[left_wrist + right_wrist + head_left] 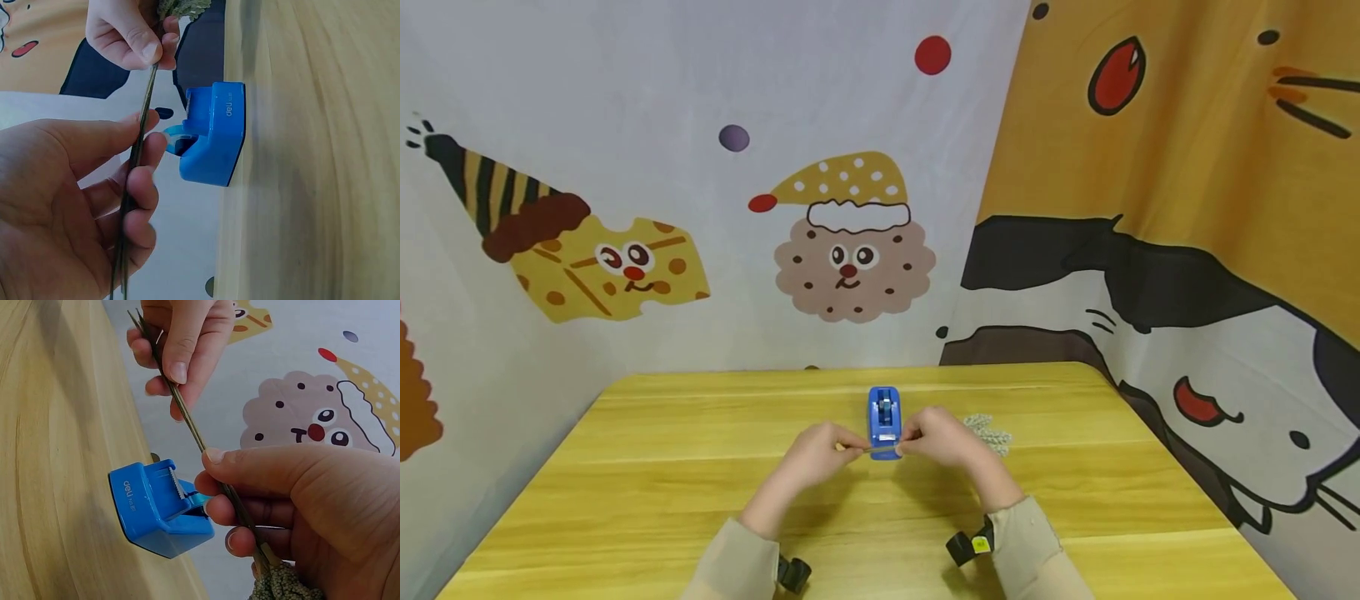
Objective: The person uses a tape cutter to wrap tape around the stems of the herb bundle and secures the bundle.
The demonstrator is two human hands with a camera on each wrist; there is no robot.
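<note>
My left hand (822, 450) and right hand (942, 437) hold a thin bundle of dried green stems (149, 94) between them. In the left wrist view, the left thumb and fingers pinch it lower down, towards the cut ends. Closer to the flower heads, the right fingers curl around the stems, as the right wrist view shows. Pale green, grainy flower heads (284, 584) stick out beyond the right hand. A blue tape dispenser (884, 408) stands on the table just past the hands; its tape roll (177, 139) partly shows. The stems pass above its near end.
The wooden table (662, 467) reaches to a patterned curtain (737, 250) at the back. A serrated cutter (177, 482) edges the dispenser. Black cameras are strapped at both wrists, below the beige sleeves (1033, 537).
</note>
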